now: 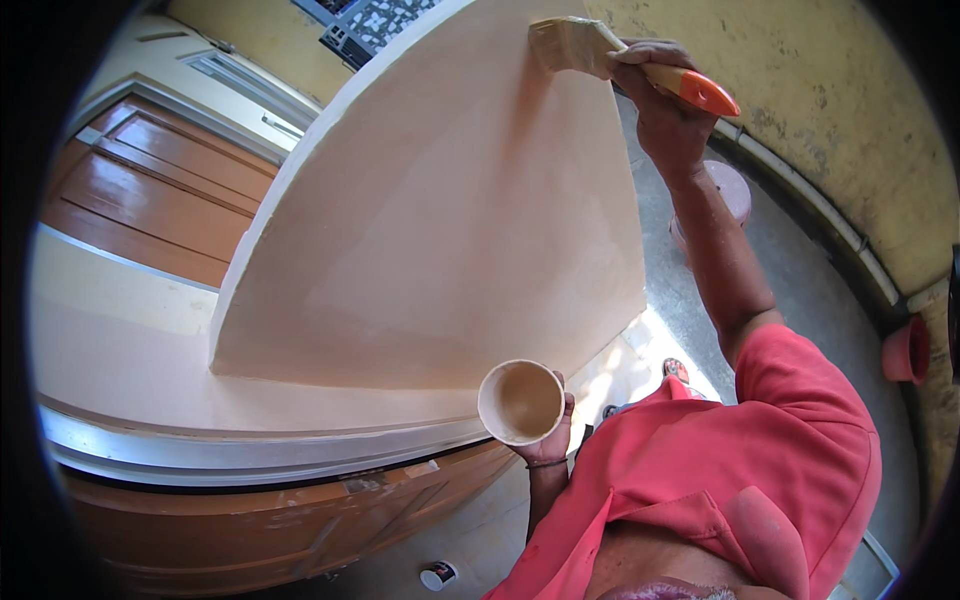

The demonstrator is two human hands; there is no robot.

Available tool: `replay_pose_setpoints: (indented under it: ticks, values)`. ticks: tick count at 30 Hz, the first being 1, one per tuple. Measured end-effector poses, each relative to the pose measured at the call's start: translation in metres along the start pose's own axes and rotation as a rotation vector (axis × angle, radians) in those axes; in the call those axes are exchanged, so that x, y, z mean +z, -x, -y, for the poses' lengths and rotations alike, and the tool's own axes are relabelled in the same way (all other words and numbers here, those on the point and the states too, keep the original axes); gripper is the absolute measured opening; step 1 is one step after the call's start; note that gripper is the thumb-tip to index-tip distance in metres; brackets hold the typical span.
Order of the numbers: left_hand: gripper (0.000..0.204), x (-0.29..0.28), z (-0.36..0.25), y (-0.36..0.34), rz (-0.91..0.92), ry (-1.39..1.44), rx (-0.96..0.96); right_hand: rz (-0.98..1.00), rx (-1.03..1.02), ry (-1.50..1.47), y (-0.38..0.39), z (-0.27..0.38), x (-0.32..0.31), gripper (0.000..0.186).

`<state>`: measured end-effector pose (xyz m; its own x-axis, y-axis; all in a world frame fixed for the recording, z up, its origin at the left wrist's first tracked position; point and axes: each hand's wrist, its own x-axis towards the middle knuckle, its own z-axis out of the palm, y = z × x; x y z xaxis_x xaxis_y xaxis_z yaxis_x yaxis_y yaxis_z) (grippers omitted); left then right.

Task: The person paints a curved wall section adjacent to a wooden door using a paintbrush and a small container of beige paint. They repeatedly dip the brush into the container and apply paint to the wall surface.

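My right hand (672, 125) is raised at the upper right, its fingers wrapped round a wide paintbrush (575, 47) with a wooden handle and an orange end. The brush's bristles rest against the top right part of a pale beige wall panel (420, 240), where a darker streak runs down below them. Lower down, my left hand (557, 440) grips a round white paint cup (489, 405) from its right side. Beige paint is visible inside the cup, which is held close to the panel's bottom edge.
A brown panelled door (150, 190) is at the left, and brown wooden panels (230, 540) lie below the ledge. On the grey floor stand a pink bucket (730, 190) and a small dark-and-white can (438, 576). A red pot (905, 352) is by the yellow wall (800, 60).
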<state>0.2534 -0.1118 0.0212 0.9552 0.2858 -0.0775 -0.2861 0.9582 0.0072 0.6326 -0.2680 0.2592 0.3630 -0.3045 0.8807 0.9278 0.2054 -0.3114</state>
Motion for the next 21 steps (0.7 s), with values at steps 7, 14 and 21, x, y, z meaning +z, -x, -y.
replay_pose_setpoints:
  ticks: [7,14,21]
  values:
    - [0.077,-0.001,0.011,-0.001,0.01,-0.004,0.001,0.412,-0.376,0.443,0.043,0.046,0.036,0.032]
    - [0.08,0.0,0.007,0.001,-0.015,-0.051,0.04,0.204,-0.352,0.269,0.015,0.059,0.036,0.023]
    - [0.086,-0.009,-0.008,0.017,0.012,-0.052,0.089,0.149,-0.461,0.538,0.022,0.072,0.113,0.028]
